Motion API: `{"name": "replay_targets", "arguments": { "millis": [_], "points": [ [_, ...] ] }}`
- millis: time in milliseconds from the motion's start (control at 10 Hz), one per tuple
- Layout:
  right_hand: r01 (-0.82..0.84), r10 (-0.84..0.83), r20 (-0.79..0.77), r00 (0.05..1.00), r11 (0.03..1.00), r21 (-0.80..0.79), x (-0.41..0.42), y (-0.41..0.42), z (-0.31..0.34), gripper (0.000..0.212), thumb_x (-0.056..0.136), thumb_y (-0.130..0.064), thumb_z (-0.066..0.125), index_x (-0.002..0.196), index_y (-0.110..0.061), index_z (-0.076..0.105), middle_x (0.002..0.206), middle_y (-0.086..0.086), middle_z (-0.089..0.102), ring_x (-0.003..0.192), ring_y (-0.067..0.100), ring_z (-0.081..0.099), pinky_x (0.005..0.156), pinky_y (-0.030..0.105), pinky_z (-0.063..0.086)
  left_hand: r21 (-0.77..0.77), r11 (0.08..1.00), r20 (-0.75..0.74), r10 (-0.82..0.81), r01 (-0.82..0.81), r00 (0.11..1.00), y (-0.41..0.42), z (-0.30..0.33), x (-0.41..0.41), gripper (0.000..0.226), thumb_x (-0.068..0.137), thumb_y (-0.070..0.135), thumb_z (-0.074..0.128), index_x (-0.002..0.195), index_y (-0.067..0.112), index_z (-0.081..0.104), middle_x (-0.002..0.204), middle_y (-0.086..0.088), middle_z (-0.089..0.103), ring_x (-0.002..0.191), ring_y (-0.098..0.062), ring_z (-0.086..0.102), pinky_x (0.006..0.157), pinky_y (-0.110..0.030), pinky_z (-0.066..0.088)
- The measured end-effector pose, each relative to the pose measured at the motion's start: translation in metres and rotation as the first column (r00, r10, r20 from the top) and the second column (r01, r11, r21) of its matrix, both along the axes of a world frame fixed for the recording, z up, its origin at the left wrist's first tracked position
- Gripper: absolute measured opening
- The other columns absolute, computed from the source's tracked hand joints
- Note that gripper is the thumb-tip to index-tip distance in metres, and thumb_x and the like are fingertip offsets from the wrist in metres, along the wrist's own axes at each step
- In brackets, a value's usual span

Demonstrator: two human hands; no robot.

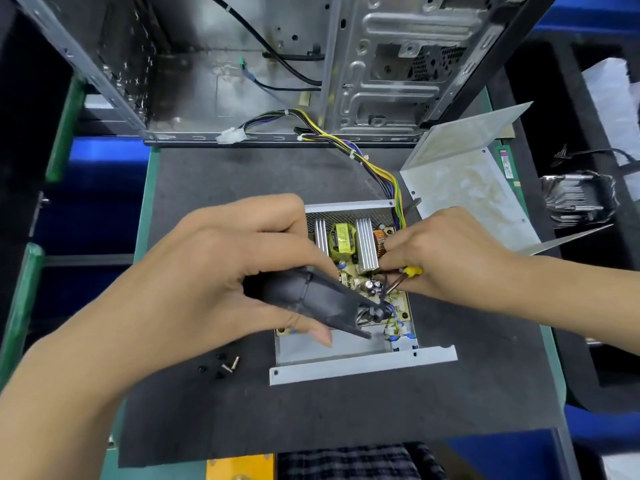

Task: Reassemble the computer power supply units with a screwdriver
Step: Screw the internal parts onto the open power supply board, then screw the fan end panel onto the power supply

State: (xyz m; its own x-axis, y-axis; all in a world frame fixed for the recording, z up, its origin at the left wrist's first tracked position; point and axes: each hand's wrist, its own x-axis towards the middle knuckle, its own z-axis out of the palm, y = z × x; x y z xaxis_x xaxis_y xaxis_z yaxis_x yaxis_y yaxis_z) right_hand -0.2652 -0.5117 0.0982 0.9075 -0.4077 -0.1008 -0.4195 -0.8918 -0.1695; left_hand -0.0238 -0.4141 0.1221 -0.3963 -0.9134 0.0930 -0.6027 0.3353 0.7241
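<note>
No text, brand, number or sign can be read. A green memory module (pixel 507 165) at the right edge of the frame, beside the loose metal cover (pixel 474 181), carries a white label, but its print is too small and blurred to make out. The yellow transformer (pixel 342 241) at centre frame, on the power supply board (pixel 367 282), shows faint dark marks on its tape wrapping; these cannot be resolved into letters or digits.
</note>
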Motion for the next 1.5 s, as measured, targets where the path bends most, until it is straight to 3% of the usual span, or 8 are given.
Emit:
{"name": "replay_targets", "arguments": {
  "millis": [200,500,700,900,1000,1100,1300,1500],
  "points": [
    [-0.041,0.036,-0.073,0.997,0.997,-0.066,0.004,-0.001,0.002,0.025,0.053,-0.011,0.085,0.053,-0.019,0.062,0.052,-0.003,0.052,0.042,0.023,0.048,0.052,0.013,0.006,-0.05,0.999,-0.036,-0.011,0.01,0.999,0.005,-0.001,0.003,0.026,0.078,0.052,0.077,0.101,0.039,0.07,0.091,0.021,0.059,0.09,-0.012,0.063,0.078,-0.025,0.047],
    [-0.032,0.026,-0.101,0.995,0.998,-0.053,0.004,0.001,0.0,0.028,0.052,-0.009,0.085,0.051,-0.017,0.058,0.052,-0.002,0.052,0.045,0.025,0.05,0.05,0.015,0.006,-0.038,0.999,-0.077,-0.029,0.026,0.997,0.003,-0.009,0.009,0.025,0.081,0.053,0.074,0.101,0.041,0.069,0.088,0.022,0.06,0.084,-0.01,0.061,0.073,-0.027,0.047],
    [0.006,-0.025,-0.303,0.953,0.998,-0.063,0.011,0.001,0.001,0.012,0.085,-0.03,0.054,0.074,-0.027,0.052,0.083,-0.004,0.058,0.083,0.023,0.057,0.048,0.027,0.014,-0.004,1.0,-0.074,-0.028,0.028,0.997,-0.001,-0.005,0.004,0.021,0.082,0.053,0.071,0.098,0.039,0.07,0.086,0.021,0.062,0.081,-0.011,0.06,0.071,-0.026,0.046],
    [0.014,-0.057,-0.371,0.927,0.993,-0.119,0.014,0.003,0.003,0.014,0.088,-0.033,0.051,0.09,-0.025,0.063,0.093,-0.005,0.063,0.089,0.021,0.058,0.056,0.028,0.028,0.063,0.996,0.018,0.06,-0.061,0.998,0.008,0.01,0.0,0.04,0.074,0.065,0.068,0.099,0.034,0.072,0.084,0.021,0.062,0.081,-0.007,0.058,0.074,-0.039,0.051],
    [0.054,-0.083,-0.323,0.943,0.994,-0.099,0.007,0.007,0.014,0.019,0.09,-0.039,0.053,0.106,-0.034,0.062,0.105,-0.01,0.062,0.099,0.019,0.059,0.06,0.028,0.034,0.041,0.998,-0.018,0.053,-0.052,0.998,0.009,0.029,-0.008,0.028,0.075,0.05,0.073,0.093,0.028,0.074,0.078,0.019,0.063,0.077,-0.008,0.059,0.071,-0.032,0.047],
    [0.114,-0.146,-0.267,0.953,0.985,-0.133,-0.012,0.009,0.038,0.036,0.091,-0.038,0.054,0.126,-0.045,0.05,0.108,-0.015,0.06,0.097,0.016,0.061,0.059,0.028,0.035,0.174,0.971,-0.114,0.187,-0.166,0.976,0.009,0.041,-0.014,0.021,0.074,0.038,0.083,0.09,0.027,0.075,0.081,0.016,0.069,0.079,-0.008,0.064,0.075,-0.029,0.049],
    [0.009,-0.213,-0.482,0.85,0.921,-0.39,-0.04,0.009,0.063,0.028,0.09,-0.023,0.047,0.113,-0.037,0.054,0.097,-0.009,0.053,0.061,0.022,0.041,0.044,0.027,0.012,0.344,0.902,-0.146,0.328,-0.263,0.933,0.033,0.024,-0.038,0.015,0.081,0.029,0.078,0.094,0.03,0.072,0.09,0.007,0.072,0.087,-0.023,0.067,0.085,-0.036,0.051],
    [-0.041,-0.2,-0.517,0.833,0.908,-0.418,-0.049,0.011,0.062,0.028,0.086,-0.015,0.049,0.106,-0.033,0.056,0.089,-0.007,0.047,0.058,0.022,0.042,0.043,0.026,0.015,0.376,0.882,-0.229,0.384,-0.283,0.894,0.062,0.0,-0.041,0.024,0.077,0.028,0.076,0.1,0.024,0.068,0.104,0.002,0.054,0.1,-0.009,0.056,0.097,-0.025,0.045]
  ]
}}
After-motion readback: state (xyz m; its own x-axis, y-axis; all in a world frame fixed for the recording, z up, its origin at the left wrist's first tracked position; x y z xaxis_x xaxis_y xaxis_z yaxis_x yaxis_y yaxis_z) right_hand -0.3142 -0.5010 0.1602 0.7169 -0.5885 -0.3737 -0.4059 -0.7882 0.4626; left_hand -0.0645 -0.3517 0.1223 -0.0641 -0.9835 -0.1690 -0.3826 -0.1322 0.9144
